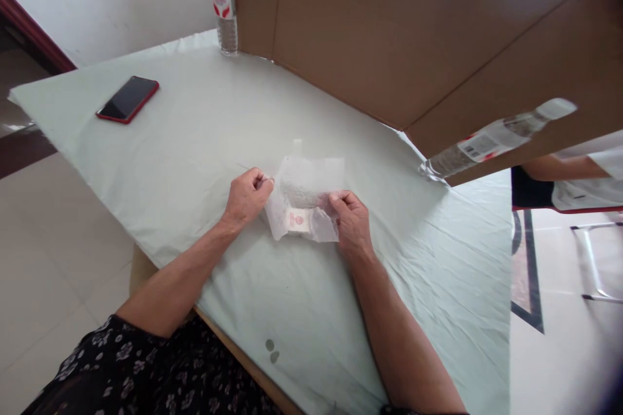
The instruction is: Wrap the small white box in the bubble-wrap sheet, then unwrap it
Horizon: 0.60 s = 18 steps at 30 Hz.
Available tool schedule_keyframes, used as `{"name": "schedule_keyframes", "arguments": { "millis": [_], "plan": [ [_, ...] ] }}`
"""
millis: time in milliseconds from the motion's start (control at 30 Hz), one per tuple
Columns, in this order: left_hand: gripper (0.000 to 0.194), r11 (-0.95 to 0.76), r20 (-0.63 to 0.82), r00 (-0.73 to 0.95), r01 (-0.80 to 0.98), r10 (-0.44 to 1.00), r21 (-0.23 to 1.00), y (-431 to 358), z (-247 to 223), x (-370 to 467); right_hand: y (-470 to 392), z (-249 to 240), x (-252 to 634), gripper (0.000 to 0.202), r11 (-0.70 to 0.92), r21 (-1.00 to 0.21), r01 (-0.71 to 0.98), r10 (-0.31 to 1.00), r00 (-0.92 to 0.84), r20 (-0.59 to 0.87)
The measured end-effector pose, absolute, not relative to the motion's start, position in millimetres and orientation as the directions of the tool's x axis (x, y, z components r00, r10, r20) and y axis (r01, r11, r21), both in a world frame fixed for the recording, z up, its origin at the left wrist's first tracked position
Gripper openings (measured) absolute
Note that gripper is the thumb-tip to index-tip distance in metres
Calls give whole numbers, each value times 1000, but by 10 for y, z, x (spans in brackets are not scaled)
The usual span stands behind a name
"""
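Note:
A sheet of bubble wrap (311, 175) lies on the pale green tablecloth in front of me. On its near part rests a small whitish block with red print (298, 220); what kind of thing it is I cannot make out. My left hand (249, 196) is closed, pinching the left edge of the wrap between thumb and fingers. At the other side, my right hand (351, 219) pinches the wrap's right edge. Part of the wrap is folded up beside the block, near my right fingers. Neither hand touches the block itself.
A phone in a red case (128, 100) lies at the left. One water bottle (224, 10) stands at the back; another bottle (491, 141) stands on the right, both against a large brown cardboard panel (370, 32). Another person's arm (559, 167) shows beyond it.

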<state>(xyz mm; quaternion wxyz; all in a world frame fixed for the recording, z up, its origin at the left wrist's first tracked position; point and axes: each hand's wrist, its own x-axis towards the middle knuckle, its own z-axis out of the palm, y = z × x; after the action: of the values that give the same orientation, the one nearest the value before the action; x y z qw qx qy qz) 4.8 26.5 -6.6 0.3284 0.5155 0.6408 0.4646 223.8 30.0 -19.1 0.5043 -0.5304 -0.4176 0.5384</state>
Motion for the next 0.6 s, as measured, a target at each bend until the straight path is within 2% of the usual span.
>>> {"name": "schedule_keyframes", "arguments": {
  "millis": [200, 333, 500, 600],
  "plan": [
    [15, 21, 56, -294, 253, 954, 967, 309, -106, -44, 329, -203, 2253, 24, -95, -992, -86, 981, 163, -108],
    [17, 6, 77, -318, 252, 945, 968, 322, -123, -55, 332, -205, 2255, 23, -93, -993, -66, 976, 192, -104],
    [42, 111, 10, -241, 483, 970, 869, 300, -62, -78, 337, -214, 2280, 19, -100, -995, -23, 978, 182, -102],
    [52, 106, -9, -160, 609, 987, 786, 255, -54, -105, 352, -232, 2312, 17, -80, -997, 14, 980, 182, -77]
  ]
}}
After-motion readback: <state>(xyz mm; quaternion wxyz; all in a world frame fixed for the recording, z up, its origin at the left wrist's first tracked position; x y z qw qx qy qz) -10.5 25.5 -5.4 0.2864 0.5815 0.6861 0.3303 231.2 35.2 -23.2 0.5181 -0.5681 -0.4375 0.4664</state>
